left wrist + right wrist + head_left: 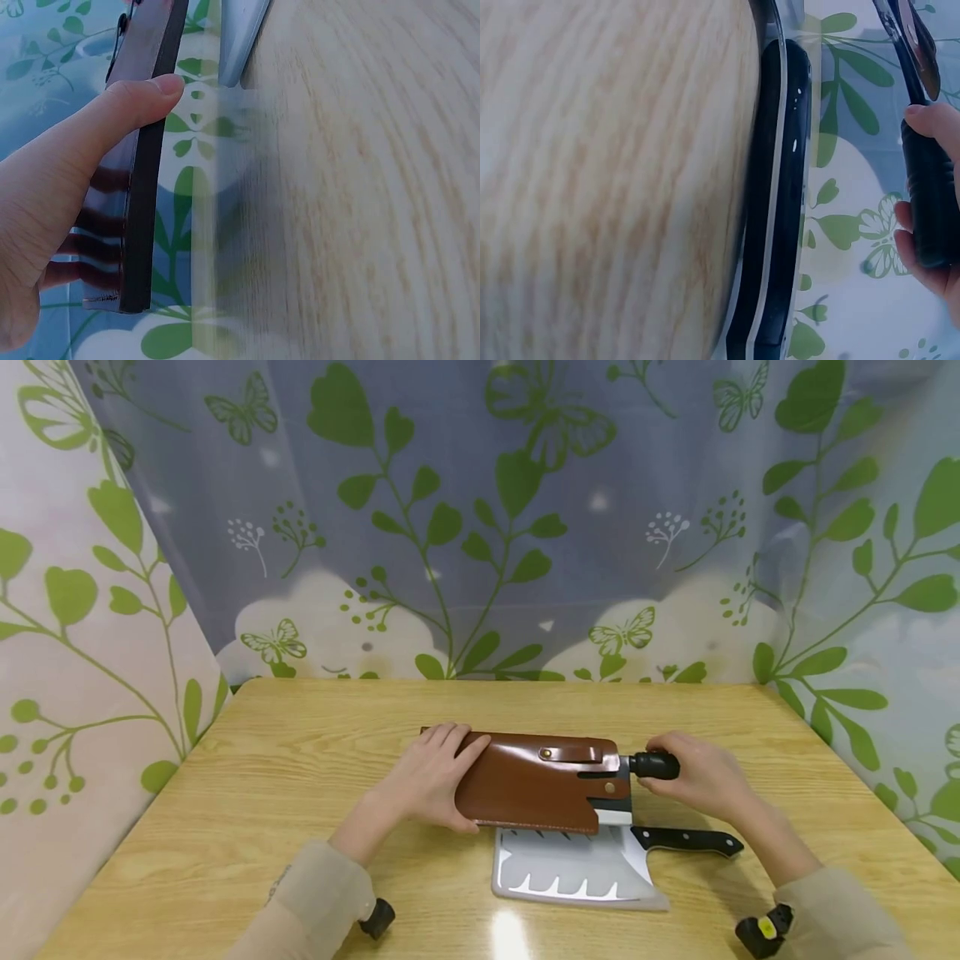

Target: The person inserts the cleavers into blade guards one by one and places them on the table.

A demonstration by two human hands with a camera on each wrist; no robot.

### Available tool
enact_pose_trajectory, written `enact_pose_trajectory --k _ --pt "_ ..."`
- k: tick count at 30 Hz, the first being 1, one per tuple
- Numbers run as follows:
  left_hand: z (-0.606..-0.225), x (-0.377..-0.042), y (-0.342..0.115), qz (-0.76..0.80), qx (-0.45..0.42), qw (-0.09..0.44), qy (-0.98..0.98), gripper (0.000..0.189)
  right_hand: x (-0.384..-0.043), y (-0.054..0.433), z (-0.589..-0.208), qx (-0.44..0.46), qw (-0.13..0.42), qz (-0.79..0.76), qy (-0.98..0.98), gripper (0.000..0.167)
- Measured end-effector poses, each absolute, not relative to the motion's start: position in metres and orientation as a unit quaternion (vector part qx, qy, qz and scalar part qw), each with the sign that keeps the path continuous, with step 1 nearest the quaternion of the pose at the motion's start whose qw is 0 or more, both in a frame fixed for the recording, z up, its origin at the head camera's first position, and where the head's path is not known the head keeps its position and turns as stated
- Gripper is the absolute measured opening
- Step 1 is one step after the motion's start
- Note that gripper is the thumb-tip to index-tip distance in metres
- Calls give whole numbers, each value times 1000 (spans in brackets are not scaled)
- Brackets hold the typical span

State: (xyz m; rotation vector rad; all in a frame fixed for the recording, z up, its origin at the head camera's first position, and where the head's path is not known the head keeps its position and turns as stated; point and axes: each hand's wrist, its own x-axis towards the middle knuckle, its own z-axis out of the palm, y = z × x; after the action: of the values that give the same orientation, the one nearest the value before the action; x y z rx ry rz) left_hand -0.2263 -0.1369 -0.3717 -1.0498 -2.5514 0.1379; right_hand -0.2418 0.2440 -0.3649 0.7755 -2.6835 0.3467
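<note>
A brown leather sheath (525, 789), with a strap and snaps, covers most of a cleaver's blade (617, 817). My left hand (429, 779) grips the sheath's left end; in the left wrist view the thumb (142, 101) presses its dark edge and the fingers lie across its face. At the other end my right hand (701, 777) holds the cleaver's black handle (928, 195). Bare metal shows between sheath and handle. Just in front lies a second cleaver (573, 877), its pale blade partly overlapped by the sheath and its black riveted handle (686, 840) pointing right.
The wooden table (300, 727) has its far edge against a curtain (465, 527) printed with leaves and butterflies. Similar cloth hangs at both sides. Small black devices (377, 918) sit at the wrists.
</note>
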Motion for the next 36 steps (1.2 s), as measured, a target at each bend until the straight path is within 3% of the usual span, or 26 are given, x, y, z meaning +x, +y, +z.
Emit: enact_pose_trajectory --k 6,18,36 --pt "-373 -226 -137 45 -374 183 -908 112 -241 245 -364 271 140 148 -941 38" --pt "-374 -227 -137 53 -379 178 -907 112 -239 256 -363 301 36 265 -915 38" --pt "-369 -223 -128 42 -382 166 -908 112 -245 245 -366 323 42 305 -895 32"
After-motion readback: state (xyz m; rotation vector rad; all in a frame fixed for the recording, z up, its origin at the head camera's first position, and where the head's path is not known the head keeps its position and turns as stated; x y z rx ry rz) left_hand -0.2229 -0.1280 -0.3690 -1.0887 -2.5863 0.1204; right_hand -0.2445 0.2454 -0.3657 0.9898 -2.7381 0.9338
